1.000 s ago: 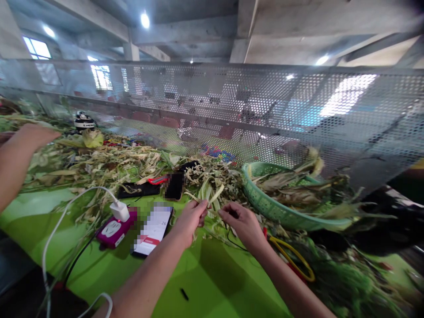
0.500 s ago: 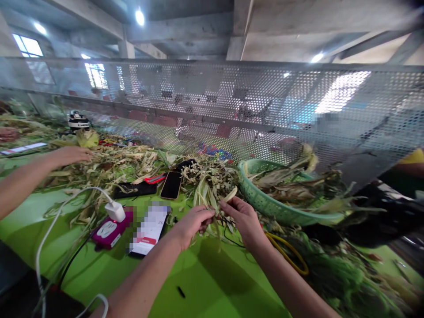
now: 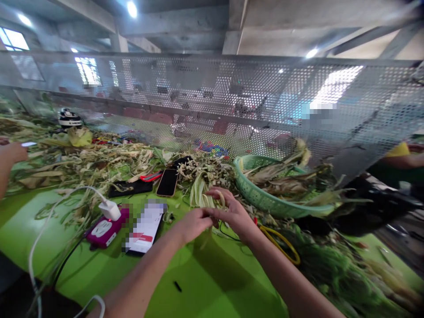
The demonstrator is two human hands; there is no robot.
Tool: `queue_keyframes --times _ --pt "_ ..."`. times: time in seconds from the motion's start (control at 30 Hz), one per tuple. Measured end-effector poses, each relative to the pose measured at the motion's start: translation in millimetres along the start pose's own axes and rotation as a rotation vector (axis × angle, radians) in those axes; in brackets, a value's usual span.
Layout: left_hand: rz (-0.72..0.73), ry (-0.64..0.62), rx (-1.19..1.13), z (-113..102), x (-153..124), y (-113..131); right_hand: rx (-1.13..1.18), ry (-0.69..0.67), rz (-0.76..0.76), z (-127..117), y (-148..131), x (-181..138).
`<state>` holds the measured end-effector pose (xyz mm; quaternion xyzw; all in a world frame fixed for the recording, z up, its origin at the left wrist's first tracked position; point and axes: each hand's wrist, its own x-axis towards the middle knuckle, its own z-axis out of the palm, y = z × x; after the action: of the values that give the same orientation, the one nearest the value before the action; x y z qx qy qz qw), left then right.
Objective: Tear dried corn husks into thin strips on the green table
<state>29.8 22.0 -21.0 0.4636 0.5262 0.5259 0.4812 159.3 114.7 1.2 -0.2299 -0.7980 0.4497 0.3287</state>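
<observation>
My left hand (image 3: pixel 192 224) and my right hand (image 3: pixel 229 211) meet over the green table (image 3: pixel 205 282), just in front of a bunch of pale corn husks (image 3: pixel 202 194). The fingers of both hands are curled and pinched on strips of husk that trail between them. The right hand lies partly over the left fingertips, so the exact hold is hidden. A lit phone (image 3: pixel 145 227) lies flat to the left of my left hand.
A green plastic basket (image 3: pixel 265 201) full of husks stands right of my hands. Dry husks (image 3: pixel 99 161) cover the table's far side below a perforated metal screen (image 3: pixel 232 101). A purple power strip (image 3: pixel 106 229) with a white charger, a dark phone (image 3: pixel 167 182), a yellow cable (image 3: pixel 281 243) and another person's hand (image 3: pixel 11 152) are nearby.
My right hand dropped from its raised husk strip and closed in over my left hand. The other person's arm at the left drew back towards the edge. The view drifted slightly right.
</observation>
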Motion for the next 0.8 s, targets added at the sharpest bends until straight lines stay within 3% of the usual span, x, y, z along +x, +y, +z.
queue_keyframes --times 0.27,0.6,0.8 --pt "0.054 -0.113 -0.035 3.1 -1.3 0.7 0.219 0.043 0.102 4.5 10.4 0.1" --pt "0.051 -0.28 0.147 6.6 -12.7 12.2 0.326 0.176 0.131 6.6 9.1 0.8" --pt "0.035 -0.267 0.058 5.8 -11.5 9.0 0.355 0.236 0.156 6.2 3.5 -0.3"
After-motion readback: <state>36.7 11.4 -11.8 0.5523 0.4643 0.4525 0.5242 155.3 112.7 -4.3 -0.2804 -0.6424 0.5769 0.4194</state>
